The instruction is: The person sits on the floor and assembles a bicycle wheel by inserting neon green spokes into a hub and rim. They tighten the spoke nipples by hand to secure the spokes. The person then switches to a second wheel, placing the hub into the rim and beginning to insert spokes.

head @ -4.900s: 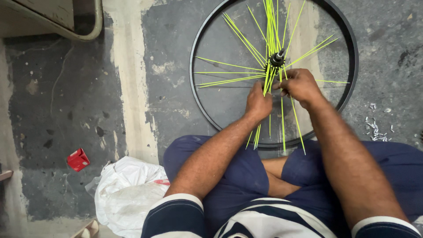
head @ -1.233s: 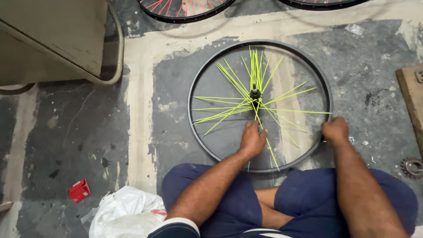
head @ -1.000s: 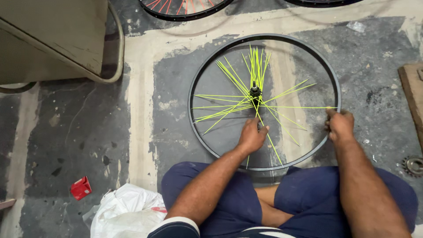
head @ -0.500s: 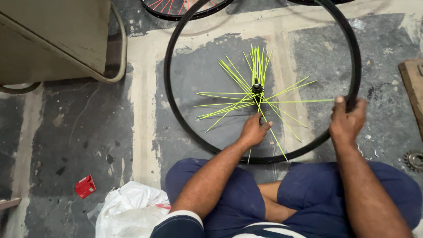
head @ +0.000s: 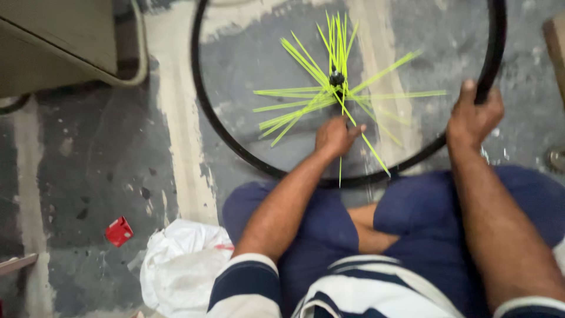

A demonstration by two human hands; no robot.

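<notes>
Head view, looking down at grey concrete floor [head: 88, 176] with pale worn stripes. Black bicycle rim [head: 203, 106] over the floor at top middle, its near arc just above blue-clad knees. Small dark hub [head: 336, 78] inside the rim, bright yellow-green spokes [head: 294, 59] fanning loose from it. Right hand [head: 474, 115] closed around the rim at its right side, thumb up. Left hand [head: 335, 135] just below the hub, fingers curled narrow on a spoke. White plastic bag [head: 179, 268] at bottom left, small red packet [head: 119, 231] left of it.
</notes>
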